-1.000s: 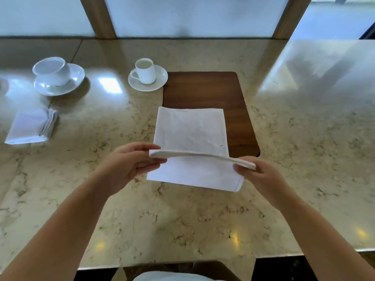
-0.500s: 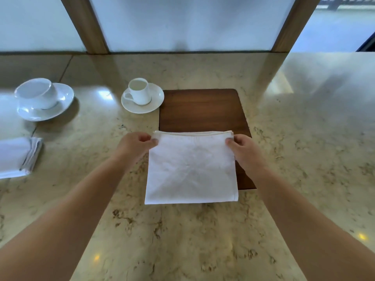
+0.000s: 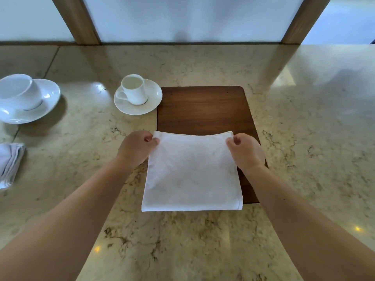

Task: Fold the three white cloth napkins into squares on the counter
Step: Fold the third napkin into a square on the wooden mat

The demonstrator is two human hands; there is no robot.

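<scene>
A white napkin (image 3: 191, 173) lies folded into a near-square at the middle of the marble bench (image 3: 304, 159), its right and far parts resting on a dark wooden board (image 3: 203, 110) and its near-left part on the bare stone. The near edge is a smooth fold; the layered edges sit at the far side, slightly bowed.

The left hand (image 3: 136, 148) pinches the far-left corner of the napkin, thumb on top and fingers curled in — its grip is closed on the cloth. The right hand (image 3: 244, 150) does the same at the far-right corner, grip clenched on that corner, its palm over the board. Both bare forearms reach in from the near edge of the view.

Just left of the board's far corner a small white cup (image 3: 133, 89) stands upright on a saucer (image 3: 150, 106) that touches or slightly overlaps the board edge. Further left a larger cup (image 3: 19, 91) sits tilted on its own saucer (image 3: 47, 98). At the left margin, well apart from the hands, another folded napkin (image 3: 9, 163) lies on the bench — partly cut off by the frame
</scene>
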